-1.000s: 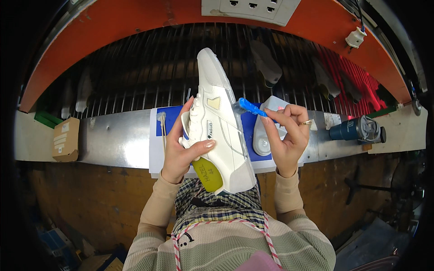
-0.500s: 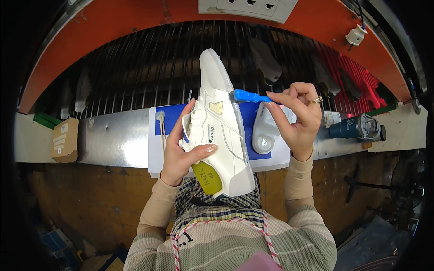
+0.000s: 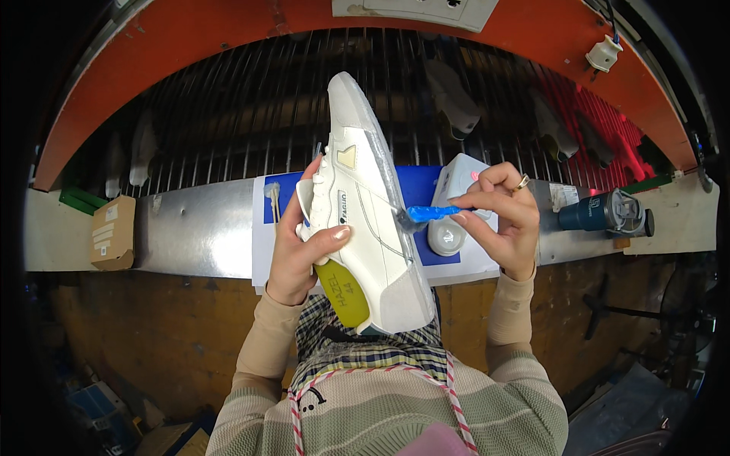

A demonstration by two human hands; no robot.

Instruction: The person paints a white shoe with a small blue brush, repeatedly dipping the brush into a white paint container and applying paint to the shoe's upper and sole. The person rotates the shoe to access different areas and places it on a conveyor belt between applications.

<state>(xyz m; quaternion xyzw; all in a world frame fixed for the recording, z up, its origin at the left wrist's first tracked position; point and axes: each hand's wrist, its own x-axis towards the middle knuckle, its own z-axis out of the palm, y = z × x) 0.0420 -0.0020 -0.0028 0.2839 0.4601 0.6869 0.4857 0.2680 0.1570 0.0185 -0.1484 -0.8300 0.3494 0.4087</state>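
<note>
Left hand [image 3: 293, 262] clasps shoe [image 3: 372, 220] lengthwise, toe [image 3: 347, 99] forward; right hand [image 3: 511, 226] pinches blue brush [image 3: 432, 214], tip [image 3: 411, 222] at sole's [image 3: 391, 176] right edge.

A striped knit sweater [image 3: 487, 403], plaid garment [image 3: 365, 363] and ring [image 3: 522, 182] are worn.

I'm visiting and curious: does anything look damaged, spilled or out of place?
Perhaps the white plug at upper right: it seems to hang by its cord, away from the socket panel. I see no spill and no damage on the shoe.
</note>
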